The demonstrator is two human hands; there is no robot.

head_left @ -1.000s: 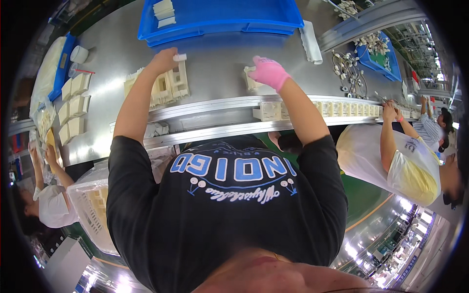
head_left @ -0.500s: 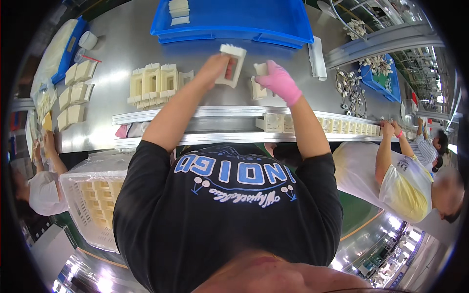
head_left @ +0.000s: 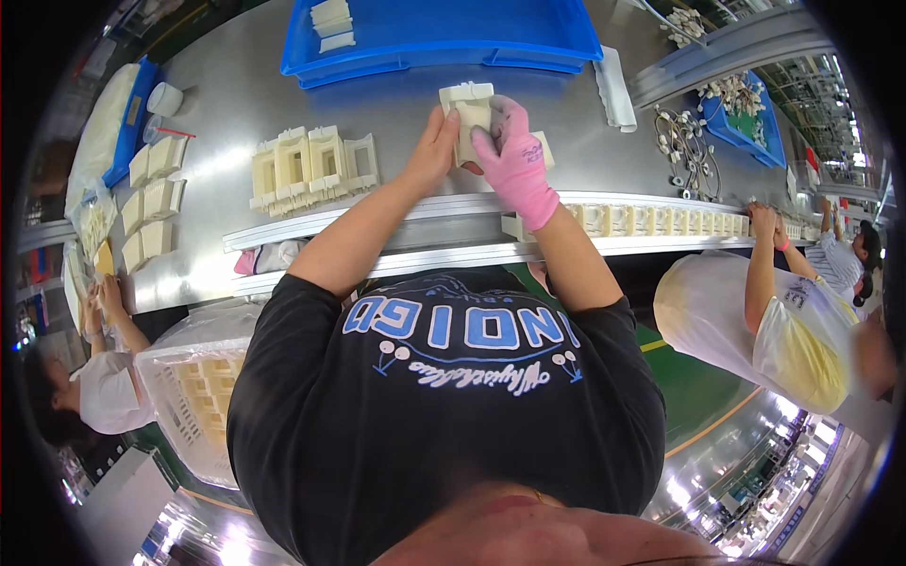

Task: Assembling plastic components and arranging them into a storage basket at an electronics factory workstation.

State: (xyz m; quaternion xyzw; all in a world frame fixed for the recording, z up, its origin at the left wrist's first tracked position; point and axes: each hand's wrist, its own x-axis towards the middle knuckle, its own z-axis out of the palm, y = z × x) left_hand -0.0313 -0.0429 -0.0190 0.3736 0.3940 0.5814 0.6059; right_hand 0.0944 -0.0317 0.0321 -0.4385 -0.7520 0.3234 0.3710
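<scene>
In front of me, above the metal table, both hands are on a cream plastic frame (head_left: 466, 92). My bare left hand (head_left: 434, 151) grips its left side. My right hand (head_left: 516, 170), in a pink glove, pinches a cream panel (head_left: 475, 117) against the frame's window, with the thumb on its face. How far the panel sits inside the frame I cannot tell. Another cream piece (head_left: 545, 149) shows partly behind the glove. Left of my hands, several cream frames (head_left: 307, 162) stand in a row on the table.
A large blue tray (head_left: 444, 58) lies at the far side, with a few cream pieces. Stacked cream panels (head_left: 156, 200) are at the left. A metal rail (head_left: 425, 209) with a row of cream parts runs along the near edge. White-connector cables (head_left: 687, 156) lie right; co-workers sit both sides.
My hands have come together. The right hand has brought the cream panel left onto the frame, which the left hand still holds. The frame's window is now covered.
</scene>
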